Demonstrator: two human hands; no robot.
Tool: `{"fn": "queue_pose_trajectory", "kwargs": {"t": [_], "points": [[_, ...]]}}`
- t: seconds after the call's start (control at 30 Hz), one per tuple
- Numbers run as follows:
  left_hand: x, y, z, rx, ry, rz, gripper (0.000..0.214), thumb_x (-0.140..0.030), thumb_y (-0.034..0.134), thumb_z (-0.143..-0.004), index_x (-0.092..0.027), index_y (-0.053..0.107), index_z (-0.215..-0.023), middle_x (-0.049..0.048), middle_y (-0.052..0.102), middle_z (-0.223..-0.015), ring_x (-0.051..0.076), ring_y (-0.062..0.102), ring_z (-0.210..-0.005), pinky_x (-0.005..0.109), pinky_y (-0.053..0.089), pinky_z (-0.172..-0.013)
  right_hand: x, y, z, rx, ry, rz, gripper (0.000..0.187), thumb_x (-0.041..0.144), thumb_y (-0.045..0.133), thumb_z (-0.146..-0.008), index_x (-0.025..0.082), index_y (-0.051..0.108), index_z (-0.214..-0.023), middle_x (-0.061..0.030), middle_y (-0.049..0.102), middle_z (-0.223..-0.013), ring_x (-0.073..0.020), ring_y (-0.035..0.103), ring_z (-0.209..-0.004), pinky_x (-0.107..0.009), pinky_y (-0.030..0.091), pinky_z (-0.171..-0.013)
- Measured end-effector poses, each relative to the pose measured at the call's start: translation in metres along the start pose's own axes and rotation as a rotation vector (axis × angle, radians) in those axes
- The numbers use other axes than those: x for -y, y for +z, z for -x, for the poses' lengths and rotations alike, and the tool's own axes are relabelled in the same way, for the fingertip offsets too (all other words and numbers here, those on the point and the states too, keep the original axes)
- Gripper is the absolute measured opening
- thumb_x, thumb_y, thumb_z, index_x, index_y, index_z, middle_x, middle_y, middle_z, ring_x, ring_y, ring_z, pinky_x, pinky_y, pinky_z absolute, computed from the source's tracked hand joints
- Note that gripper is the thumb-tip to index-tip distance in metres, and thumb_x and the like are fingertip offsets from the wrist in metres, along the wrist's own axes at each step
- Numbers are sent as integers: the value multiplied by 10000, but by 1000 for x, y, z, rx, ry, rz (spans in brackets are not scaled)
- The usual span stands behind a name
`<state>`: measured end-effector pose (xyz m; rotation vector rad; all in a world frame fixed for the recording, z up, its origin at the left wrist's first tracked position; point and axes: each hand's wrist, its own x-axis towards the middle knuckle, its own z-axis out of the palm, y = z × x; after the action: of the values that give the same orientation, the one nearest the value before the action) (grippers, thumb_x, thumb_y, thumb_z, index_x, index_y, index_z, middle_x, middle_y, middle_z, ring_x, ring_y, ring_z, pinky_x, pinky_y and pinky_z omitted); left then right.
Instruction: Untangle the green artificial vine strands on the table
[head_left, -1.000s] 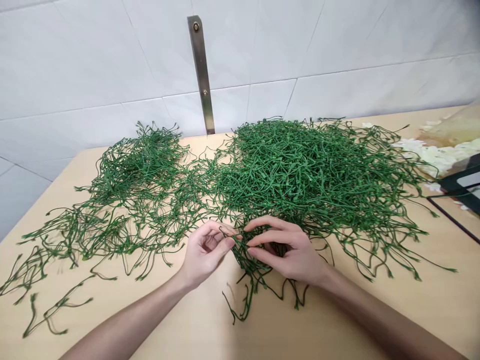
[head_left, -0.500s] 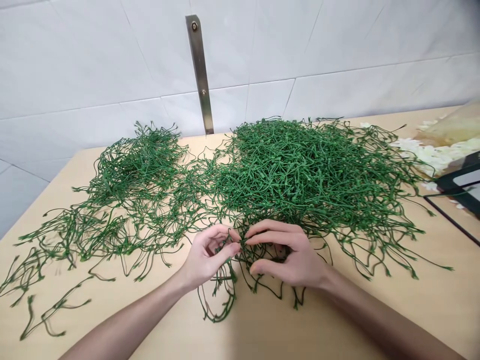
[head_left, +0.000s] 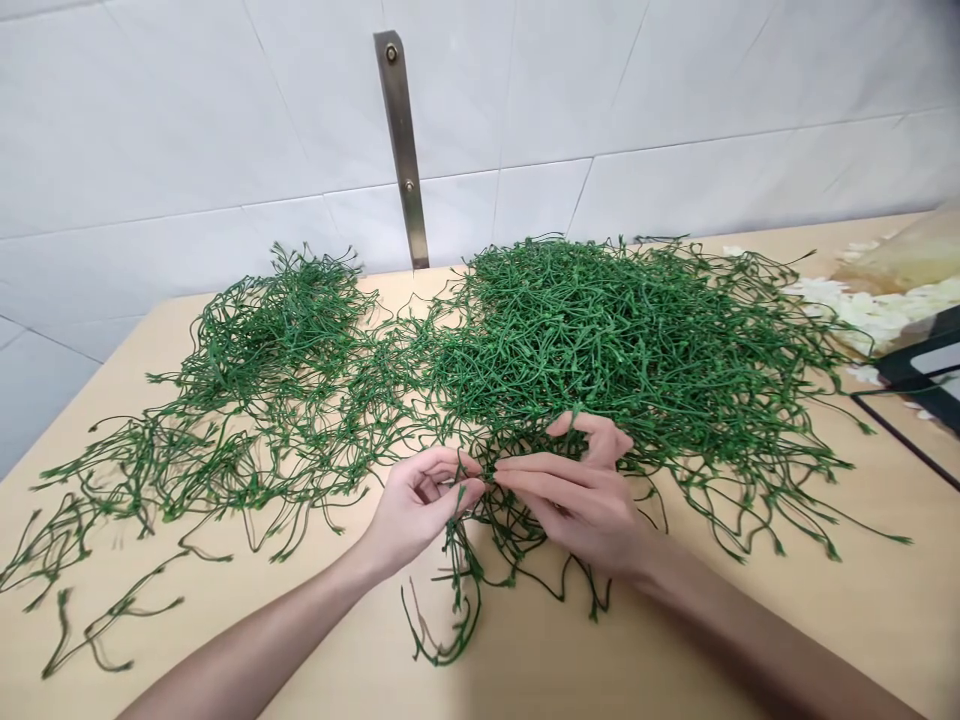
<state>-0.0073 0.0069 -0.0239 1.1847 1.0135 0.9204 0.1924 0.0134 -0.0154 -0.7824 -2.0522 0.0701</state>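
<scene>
Thin green plastic flower stems with small branched tips hang from my left hand, whose thumb and fingers are pinched on them. Close beside it, my right hand has its fingertips together on a stem near the left fingertips; one of its fingers is raised away from the pinch. The exact spot between the two hands is partly hidden by the fingers. More loose stems lie under and in front of the right hand. Just behind the hands rises a large tangled pile of the same stems.
A smaller, looser heap of stems spreads over the left of the wooden table. White petals and a black-edged object are at the right. A metal strip is fixed to the tiled wall behind.
My right hand has turned and drawn its fingertips together, with one finger lifting. The stems hanging from my left hand have swung slightly right and lower.
</scene>
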Motion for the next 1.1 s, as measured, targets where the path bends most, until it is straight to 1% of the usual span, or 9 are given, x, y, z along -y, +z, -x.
{"fn": "queue_pose_trajectory", "kwargs": {"t": [0.1, 0.17, 0.27, 0.43, 0.63, 0.77, 0.9, 1.0, 1.1], "points": [[-3, 2, 1, -29, 33, -36, 262, -338, 758, -738, -124, 613, -781, -17, 549, -600, 47, 406, -497, 177, 308, -466, -1, -2, 6, 39, -40, 133, 389, 19, 572, -874, 259, 625, -1176, 47, 766, -965, -137, 618, -745, -389, 373, -796], [-7, 4, 1, -51, 61, -80, 211, -290, 742, -745, -128, 607, -741, -18, 546, -587, 59, 441, -516, 182, 335, -486, 0, -3, 7, 61, -76, 195, 405, 16, 564, -873, 249, 615, -1199, 45, 760, -1006, -174, 572, -810, -393, 332, -754], [-10, 4, 2, -61, 87, -128, 146, -232, 715, -752, -130, 613, -728, -9, 569, -597, 74, 490, -545, 190, 367, -513, 2, -4, 5, 96, -83, 252, 382, 23, 560, -872, 235, 629, -1183, 32, 760, -943, -216, 486, -856, -377, 280, -687], [-5, 5, 2, -37, 99, -127, 173, -240, 728, -752, -136, 591, -733, -36, 527, -578, 48, 400, -498, 180, 290, -464, 1, -2, 1, 239, -150, 161, 274, 23, 471, -896, 113, 653, -1079, -54, 717, -873, -182, 471, -762, -335, 378, -671], [-2, 6, 4, 50, 1, -55, 339, -429, 709, -777, -160, 503, -788, -80, 426, -532, 43, 334, -478, 170, 258, -456, -1, -2, 3, 235, -164, 142, 312, 19, 386, -918, 111, 594, -1132, -86, 707, -1118, -109, 612, -681, -255, 451, -552], [-8, 6, 4, 109, -59, -76, 392, -513, 665, -790, -165, 503, -868, -49, 531, -552, 52, 379, -461, 170, 282, -444, 4, -2, 3, 215, -109, 129, 297, 32, 357, -923, 131, 587, -1082, -64, 722, -927, -128, 646, -712, -251, 464, -581], [-10, 1, 5, 265, -68, -236, 466, -560, 545, -855, -130, 579, -680, 48, 627, -592, 87, 502, -497, 196, 368, -475, 10, -1, 1, 266, -61, 77, 231, 109, 396, -941, 122, 588, -1069, -68, 685, -848, -155, 607, -702, -271, 411, -550], [-10, -3, 6, 358, -38, -327, 483, -523, 537, -871, -123, 607, -610, 59, 624, -575, 94, 526, -502, 197, 376, -478, 14, -2, -1, 353, -57, -26, 223, 126, 396, -921, 154, 605, -852, -29, 597, -690, -145, 496, -588, -292, 354, -548], [-9, -6, 6, 419, -8, -333, 474, -535, 571, -842, -126, 603, -604, 32, 578, -509, 76, 457, -440, 190, 323, -423, 15, -4, -3, 439, -21, -186, 282, 185, 365, -925, 171, 532, -698, 2, 498, -605, -126, 404, -544, -291, 301, -549]]}}
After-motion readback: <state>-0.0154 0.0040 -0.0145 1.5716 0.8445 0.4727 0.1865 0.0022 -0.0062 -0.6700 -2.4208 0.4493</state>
